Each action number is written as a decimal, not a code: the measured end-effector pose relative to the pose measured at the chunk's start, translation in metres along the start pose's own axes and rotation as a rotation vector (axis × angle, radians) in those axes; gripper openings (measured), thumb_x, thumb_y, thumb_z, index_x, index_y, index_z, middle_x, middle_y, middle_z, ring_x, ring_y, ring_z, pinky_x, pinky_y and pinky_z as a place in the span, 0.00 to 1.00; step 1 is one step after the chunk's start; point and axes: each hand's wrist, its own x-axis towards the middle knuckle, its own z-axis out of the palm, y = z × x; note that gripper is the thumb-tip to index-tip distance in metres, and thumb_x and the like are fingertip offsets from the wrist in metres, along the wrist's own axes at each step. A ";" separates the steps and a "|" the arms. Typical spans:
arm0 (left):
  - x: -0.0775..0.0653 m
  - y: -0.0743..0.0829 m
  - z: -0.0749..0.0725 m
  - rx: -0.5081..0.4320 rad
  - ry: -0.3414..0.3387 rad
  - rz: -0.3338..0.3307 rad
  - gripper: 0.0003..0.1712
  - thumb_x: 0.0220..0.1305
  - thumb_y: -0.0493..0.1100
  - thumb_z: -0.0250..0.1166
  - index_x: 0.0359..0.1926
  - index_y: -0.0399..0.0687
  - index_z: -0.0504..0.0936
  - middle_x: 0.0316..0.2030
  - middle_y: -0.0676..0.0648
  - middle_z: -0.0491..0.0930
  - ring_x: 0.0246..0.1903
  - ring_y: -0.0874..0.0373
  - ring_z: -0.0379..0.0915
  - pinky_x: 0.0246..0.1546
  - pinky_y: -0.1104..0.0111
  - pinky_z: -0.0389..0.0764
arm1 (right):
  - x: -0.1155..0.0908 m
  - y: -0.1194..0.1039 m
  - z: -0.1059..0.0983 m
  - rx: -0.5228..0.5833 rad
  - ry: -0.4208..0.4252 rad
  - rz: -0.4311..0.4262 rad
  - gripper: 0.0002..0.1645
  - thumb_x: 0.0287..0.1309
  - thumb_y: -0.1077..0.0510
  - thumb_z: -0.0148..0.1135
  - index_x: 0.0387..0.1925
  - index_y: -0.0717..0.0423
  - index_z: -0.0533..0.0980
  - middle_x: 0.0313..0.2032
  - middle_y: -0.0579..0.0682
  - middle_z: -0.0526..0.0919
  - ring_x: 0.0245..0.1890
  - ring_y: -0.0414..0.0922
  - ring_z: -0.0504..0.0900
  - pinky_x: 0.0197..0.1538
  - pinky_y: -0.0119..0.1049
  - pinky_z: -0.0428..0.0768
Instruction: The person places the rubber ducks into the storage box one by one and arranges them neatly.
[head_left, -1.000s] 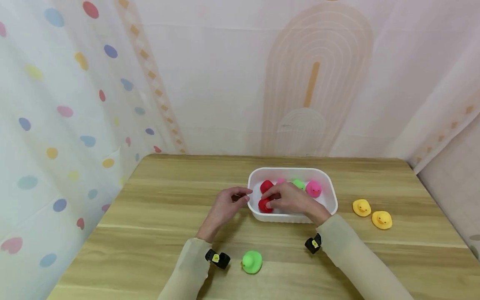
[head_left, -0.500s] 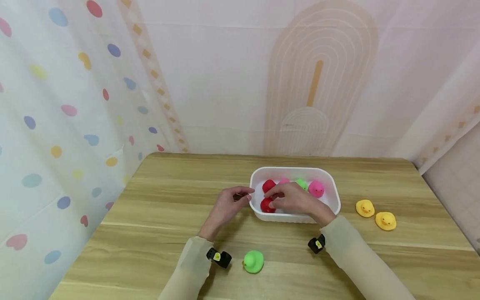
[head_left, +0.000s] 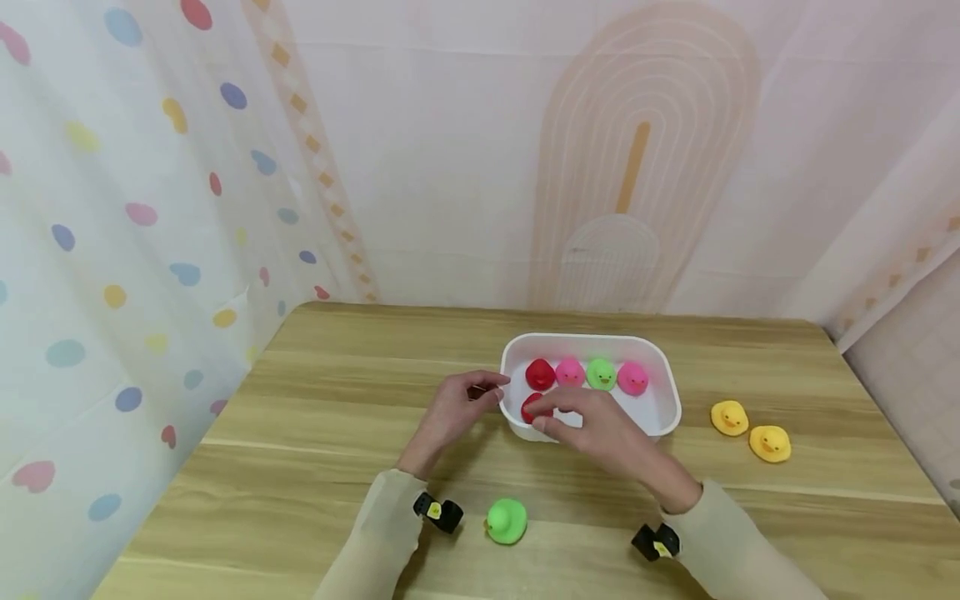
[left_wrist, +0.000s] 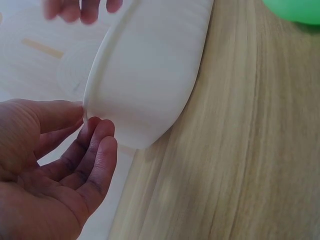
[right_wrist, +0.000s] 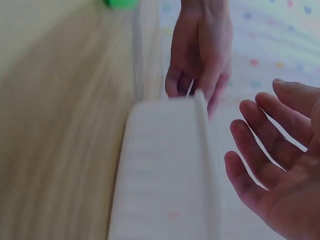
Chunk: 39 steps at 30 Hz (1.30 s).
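Note:
A white plastic box (head_left: 663,408) stands on the table, its left end rim pinched between the thumb and fingers of my left hand (head_left: 453,410); the left wrist view shows the thumb over the rim (left_wrist: 86,107). Along its back wall sit a red rubber duck (head_left: 540,374), a pink duck (head_left: 570,372), a green duck (head_left: 602,374) and another pink duck (head_left: 633,378). A second red duck (head_left: 532,407) lies at the front left, partly covered by my right hand (head_left: 600,423). That hand hovers over the box's front rim, fingers spread and holding nothing.
On the table (head_left: 360,400), a lone green duck (head_left: 506,522) sits nearer me, between the two forearms. Two yellow ducks (head_left: 730,418) lie to the right of the box. Printed curtains (head_left: 450,167) hang behind and to the left.
My right hand has let go of the front red duck and drawn back toward me and right, uncovering the back row. The left hand keeps its place at the rim.

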 end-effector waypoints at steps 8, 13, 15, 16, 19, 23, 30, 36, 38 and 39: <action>0.002 -0.002 0.001 -0.011 0.008 0.009 0.12 0.71 0.36 0.65 0.51 0.38 0.88 0.44 0.44 0.87 0.38 0.58 0.78 0.39 0.68 0.80 | -0.019 -0.013 0.018 0.004 -0.062 -0.071 0.13 0.71 0.53 0.65 0.52 0.51 0.86 0.48 0.40 0.88 0.52 0.41 0.84 0.58 0.42 0.81; 0.003 -0.001 0.000 0.000 0.003 0.022 0.12 0.71 0.35 0.65 0.51 0.38 0.88 0.44 0.44 0.87 0.38 0.58 0.77 0.39 0.68 0.79 | -0.027 -0.014 0.031 0.028 -0.202 -0.058 0.15 0.71 0.50 0.66 0.53 0.50 0.86 0.51 0.38 0.86 0.54 0.38 0.82 0.60 0.40 0.79; 0.002 0.001 0.000 0.008 0.004 0.016 0.12 0.71 0.35 0.65 0.51 0.39 0.88 0.44 0.44 0.87 0.38 0.58 0.77 0.39 0.68 0.79 | -0.028 -0.014 0.036 0.028 -0.264 -0.064 0.16 0.70 0.49 0.67 0.54 0.49 0.86 0.51 0.37 0.85 0.54 0.37 0.82 0.60 0.38 0.79; 0.002 0.001 0.000 0.010 0.005 0.010 0.11 0.71 0.35 0.65 0.51 0.39 0.88 0.44 0.45 0.87 0.38 0.57 0.77 0.39 0.68 0.79 | -0.028 -0.014 0.039 0.030 -0.294 -0.061 0.16 0.69 0.49 0.67 0.54 0.48 0.86 0.51 0.36 0.85 0.54 0.36 0.81 0.60 0.37 0.78; 0.001 0.003 0.000 0.019 0.011 -0.006 0.11 0.71 0.36 0.65 0.51 0.40 0.88 0.44 0.45 0.86 0.38 0.57 0.77 0.39 0.68 0.79 | -0.028 -0.013 0.046 -0.009 -0.354 -0.090 0.15 0.68 0.49 0.69 0.54 0.46 0.86 0.51 0.34 0.84 0.53 0.33 0.80 0.59 0.34 0.78; 0.001 0.004 0.001 0.026 0.012 -0.007 0.11 0.71 0.35 0.65 0.51 0.40 0.88 0.45 0.45 0.86 0.38 0.57 0.77 0.39 0.68 0.80 | -0.027 -0.013 0.055 -0.064 -0.378 -0.160 0.14 0.67 0.48 0.70 0.52 0.44 0.86 0.49 0.35 0.83 0.50 0.31 0.79 0.57 0.31 0.77; 0.001 0.005 0.002 0.026 0.020 -0.005 0.11 0.71 0.34 0.65 0.51 0.39 0.88 0.45 0.45 0.86 0.38 0.57 0.77 0.38 0.68 0.80 | -0.024 -0.015 0.063 -0.115 -0.385 -0.179 0.13 0.64 0.47 0.73 0.47 0.43 0.85 0.44 0.33 0.82 0.44 0.30 0.77 0.52 0.28 0.76; -0.001 0.003 0.001 0.020 0.022 0.000 0.11 0.70 0.34 0.65 0.51 0.39 0.88 0.44 0.45 0.86 0.38 0.56 0.77 0.39 0.68 0.80 | -0.023 -0.014 0.057 -0.164 -0.441 -0.177 0.10 0.66 0.53 0.71 0.48 0.42 0.85 0.45 0.31 0.82 0.47 0.30 0.77 0.57 0.30 0.76; -0.002 0.002 0.001 0.026 0.020 0.002 0.11 0.70 0.34 0.65 0.51 0.39 0.88 0.45 0.44 0.86 0.38 0.56 0.77 0.39 0.67 0.80 | -0.024 -0.012 0.054 -0.175 -0.452 -0.195 0.10 0.67 0.55 0.70 0.49 0.43 0.85 0.46 0.31 0.83 0.50 0.30 0.78 0.59 0.31 0.76; -0.002 0.002 0.001 0.028 0.018 -0.002 0.11 0.71 0.34 0.65 0.51 0.39 0.88 0.45 0.44 0.86 0.39 0.56 0.77 0.40 0.67 0.80 | -0.024 -0.011 0.052 -0.179 -0.457 -0.204 0.11 0.67 0.56 0.70 0.49 0.42 0.85 0.47 0.31 0.83 0.51 0.30 0.78 0.60 0.32 0.76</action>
